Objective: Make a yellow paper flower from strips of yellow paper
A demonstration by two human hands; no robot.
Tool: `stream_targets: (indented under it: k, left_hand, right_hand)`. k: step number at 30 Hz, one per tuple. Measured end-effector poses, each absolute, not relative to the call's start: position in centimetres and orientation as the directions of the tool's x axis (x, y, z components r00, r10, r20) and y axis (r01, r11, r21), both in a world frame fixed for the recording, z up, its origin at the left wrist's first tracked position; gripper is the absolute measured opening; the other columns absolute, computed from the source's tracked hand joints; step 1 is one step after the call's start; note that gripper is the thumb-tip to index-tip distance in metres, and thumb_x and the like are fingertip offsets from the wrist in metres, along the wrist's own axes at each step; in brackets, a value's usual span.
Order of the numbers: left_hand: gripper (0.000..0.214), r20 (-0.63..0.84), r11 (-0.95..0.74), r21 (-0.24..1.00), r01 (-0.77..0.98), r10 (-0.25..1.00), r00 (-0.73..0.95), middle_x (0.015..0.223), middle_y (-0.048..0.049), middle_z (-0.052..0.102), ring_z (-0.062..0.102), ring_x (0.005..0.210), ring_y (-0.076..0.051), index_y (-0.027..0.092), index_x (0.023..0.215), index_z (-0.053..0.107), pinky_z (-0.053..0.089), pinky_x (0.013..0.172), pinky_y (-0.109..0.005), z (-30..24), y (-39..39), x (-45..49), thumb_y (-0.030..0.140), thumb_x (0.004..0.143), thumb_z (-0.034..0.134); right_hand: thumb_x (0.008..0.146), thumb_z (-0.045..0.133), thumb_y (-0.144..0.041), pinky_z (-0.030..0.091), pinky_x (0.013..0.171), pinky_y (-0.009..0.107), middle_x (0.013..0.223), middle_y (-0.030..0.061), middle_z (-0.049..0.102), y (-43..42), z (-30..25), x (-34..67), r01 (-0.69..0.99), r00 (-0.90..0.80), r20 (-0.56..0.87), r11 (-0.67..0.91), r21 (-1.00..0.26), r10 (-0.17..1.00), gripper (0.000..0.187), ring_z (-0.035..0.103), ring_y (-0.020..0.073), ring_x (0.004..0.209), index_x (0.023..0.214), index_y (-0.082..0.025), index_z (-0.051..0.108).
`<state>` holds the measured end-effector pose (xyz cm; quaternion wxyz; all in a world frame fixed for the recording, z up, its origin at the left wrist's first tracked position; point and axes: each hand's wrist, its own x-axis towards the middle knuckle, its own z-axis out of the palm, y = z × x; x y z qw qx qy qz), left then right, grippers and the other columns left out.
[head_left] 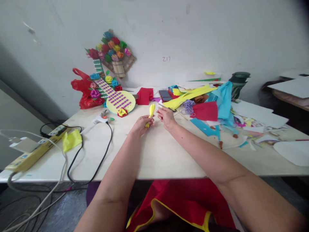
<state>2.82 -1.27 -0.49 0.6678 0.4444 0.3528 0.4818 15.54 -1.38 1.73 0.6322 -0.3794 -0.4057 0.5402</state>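
Observation:
A small gathered bundle of yellow crepe paper (pixel 152 110) stands upright in the pinched fingers of my left hand (pixel 143 123), flaring at its top and narrow below. Close to its right, my right hand (pixel 166 116) is closed with fingertips pressed together; whatever they hold is too small to make out. A pair of scissors with a dark handle (pixel 174 110) shows just behind my right hand, partly covered by it. I cannot tell whether the hand touches the scissors. Both hands are above the white table (pixel 154 154).
Left are a guitar-shaped paper craft (pixel 129 98), a glue gun (pixel 100 118), a yellow paper piece (pixel 71 140) and a power strip (pixel 36 151) with loose cords. To the right lie purple yarn (pixel 188 107), red paper (pixel 205 111), blue paper (pixel 220 100) and scraps. A dark green jar (pixel 238 84) stands behind.

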Motion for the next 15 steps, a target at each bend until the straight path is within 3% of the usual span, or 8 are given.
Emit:
stream_targets:
  k: [7, 15]
  left_hand:
    - [0.018, -0.071, 0.225, 0.893, -0.389, 0.925, 0.374, 0.061, 0.0012, 0.048, 0.039, 0.042, -0.002, 0.008, 0.087, 0.059, 0.049, 0.055, -0.017, -0.5, -1.0, 2.2, 0.003, 0.072, 0.049]
    - [0.010, -0.022, 0.232, 0.849, -0.474, 0.913, 0.407, 0.063, 0.0007, 0.047, 0.041, 0.044, -0.002, 0.008, 0.079, 0.057, 0.050, 0.056, -0.017, -0.6, -0.9, 1.9, 0.004, 0.074, 0.050]
  right_hand:
    - [0.067, 0.057, -0.028, 0.019, 0.038, 0.020, 0.041, -0.0077, 0.032, -1.2, 1.6, 15.6, -0.350, 0.093, 0.120, 0.145, -0.926, 0.989, 0.022, 0.029, 0.0038, 0.039, 0.054, -0.017, 0.044]
    - [0.057, 0.062, -0.026, 0.019, 0.038, 0.020, 0.040, -0.0077, 0.038, -0.3, 0.2, 15.8, -0.156, -0.015, 0.144, 0.140, -0.978, 0.989, 0.018, 0.029, 0.0040, 0.039, 0.054, -0.017, 0.047]
